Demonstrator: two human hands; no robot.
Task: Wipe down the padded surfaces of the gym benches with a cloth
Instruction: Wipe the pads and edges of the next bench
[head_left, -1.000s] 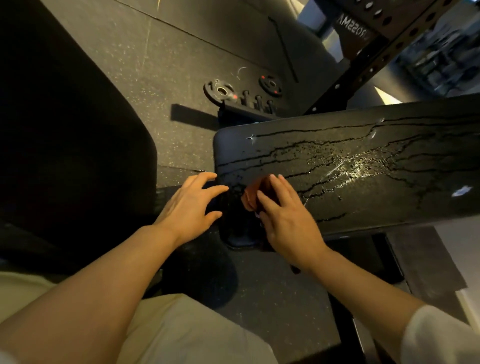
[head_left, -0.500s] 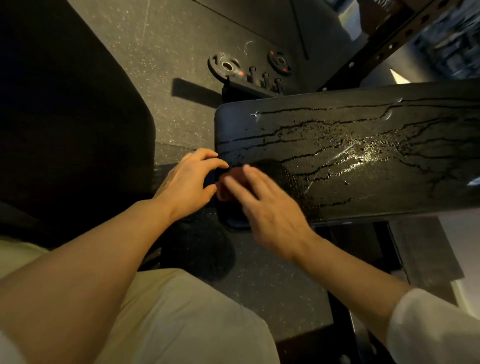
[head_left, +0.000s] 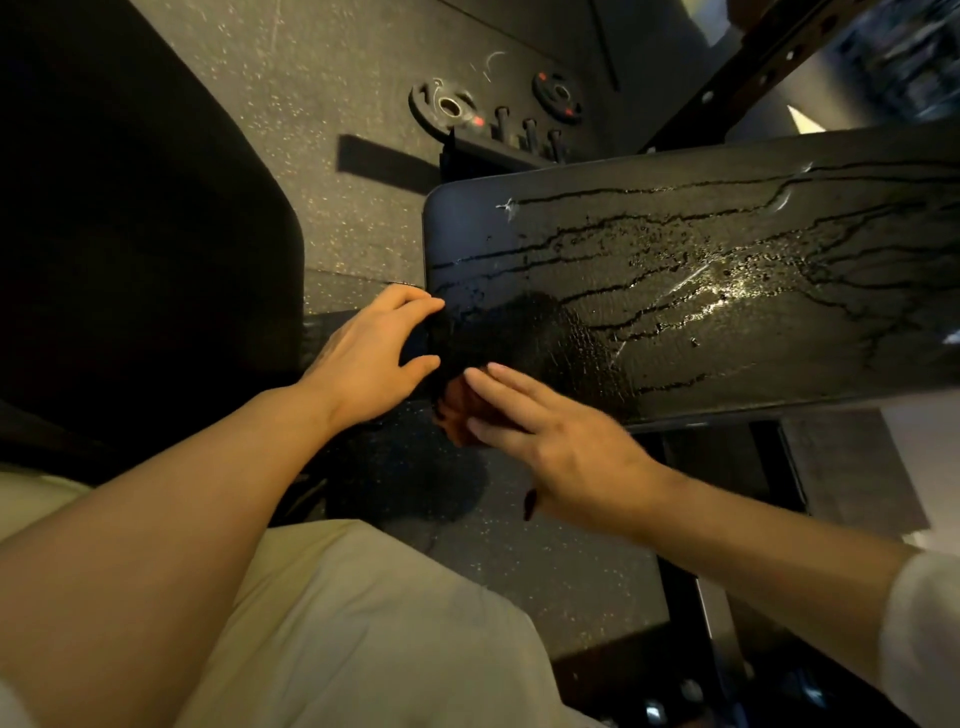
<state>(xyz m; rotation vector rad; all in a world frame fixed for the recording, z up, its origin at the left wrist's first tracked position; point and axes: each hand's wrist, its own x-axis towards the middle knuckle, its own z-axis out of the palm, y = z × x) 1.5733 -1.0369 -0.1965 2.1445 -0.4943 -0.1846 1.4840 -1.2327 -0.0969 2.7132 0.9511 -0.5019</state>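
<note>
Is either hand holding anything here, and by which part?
The right hand presses a reddish cloth flat under straight fingers at the bench pad corner. The left hand holds nothing.

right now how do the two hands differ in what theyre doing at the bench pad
The left hand touches the bench pad at its end edge, fingers spread, holding nothing. The right hand lies flat on the orange cloth, pressing it to the pad's near corner. Both are bare, with straight fingers.
</note>
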